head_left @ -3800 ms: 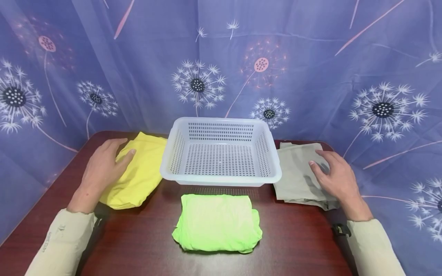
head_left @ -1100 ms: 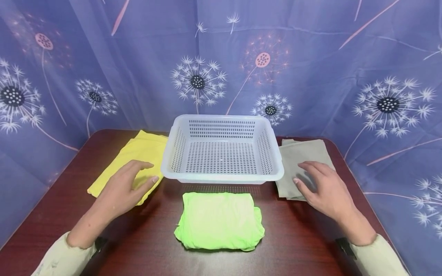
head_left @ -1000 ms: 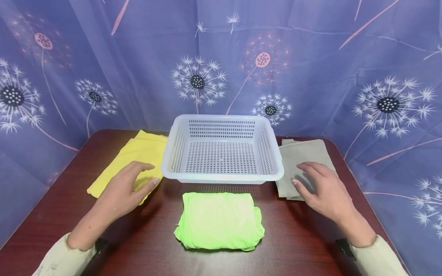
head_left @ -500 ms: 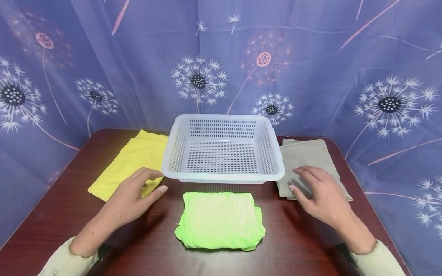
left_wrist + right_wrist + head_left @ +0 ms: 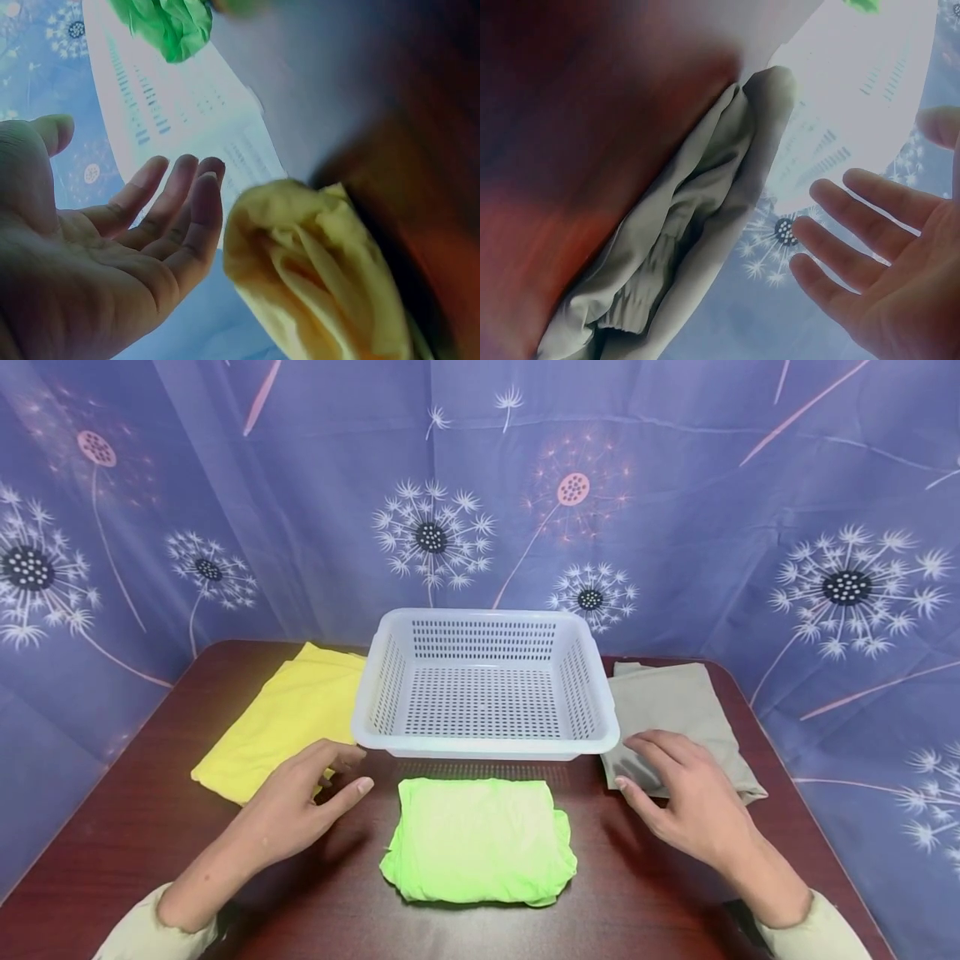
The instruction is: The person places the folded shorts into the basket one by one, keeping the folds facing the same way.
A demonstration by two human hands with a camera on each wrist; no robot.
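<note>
My left hand (image 5: 300,806) hovers, fingers relaxed and holding nothing, over the near corner of a folded yellow cloth (image 5: 288,718). In the left wrist view its palm and loosely bent fingers (image 5: 206,210) show beside the bunched yellow fabric (image 5: 300,262). My right hand (image 5: 693,802) is likewise relaxed and holds nothing, in front of a folded grey garment (image 5: 667,693). The right wrist view shows that garment's layered folds (image 5: 682,217), with a gathered, ribbed part, apart from my spread fingers. Between the hands lies a folded lime-green cloth (image 5: 480,843).
A white perforated plastic basket (image 5: 483,746) with nothing in it stands at the back centre, the yellow and grey bundles at either side. All rest on a dark reddish wooden table (image 5: 600,918). A blue curtain (image 5: 315,485) with dandelion prints hangs right behind.
Both hands have drawn back toward me and inward, from over the yellow and grey cloths nearer to the green one. The yellow and grey cloths were shifted slightly early on; the basket stays put.
</note>
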